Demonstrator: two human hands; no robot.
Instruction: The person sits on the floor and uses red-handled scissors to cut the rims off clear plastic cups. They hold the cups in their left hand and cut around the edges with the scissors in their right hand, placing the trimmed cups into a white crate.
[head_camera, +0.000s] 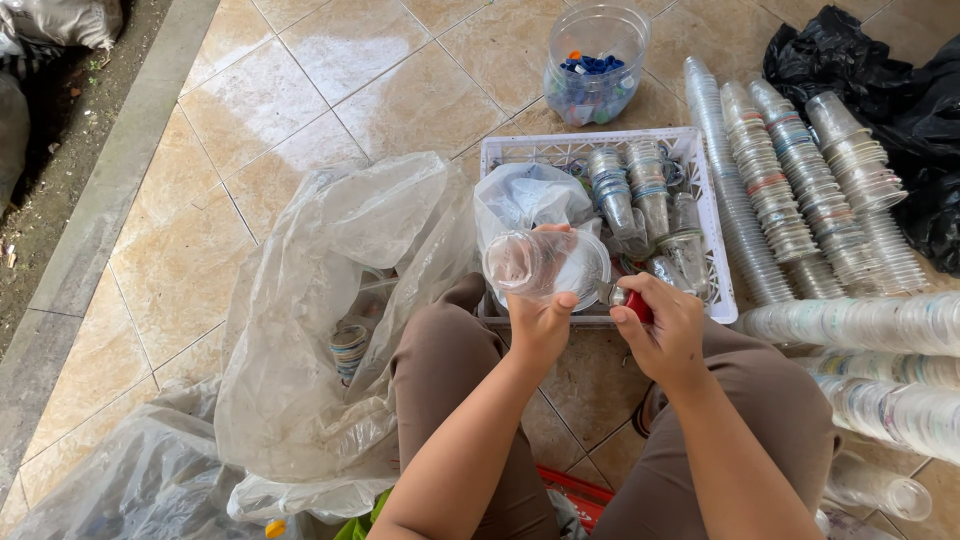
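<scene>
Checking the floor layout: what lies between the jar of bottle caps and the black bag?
In the head view, stacks of clear plastic cups lie on the tiles between the caps jar and the black bag.

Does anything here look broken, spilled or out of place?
Nothing looks spilled or broken. The clear cup in the left hand looks crumpled, while the cup stacks on the tiles lie in neat rows. The right hand grips a small red-handled tool over the white basket.
</scene>
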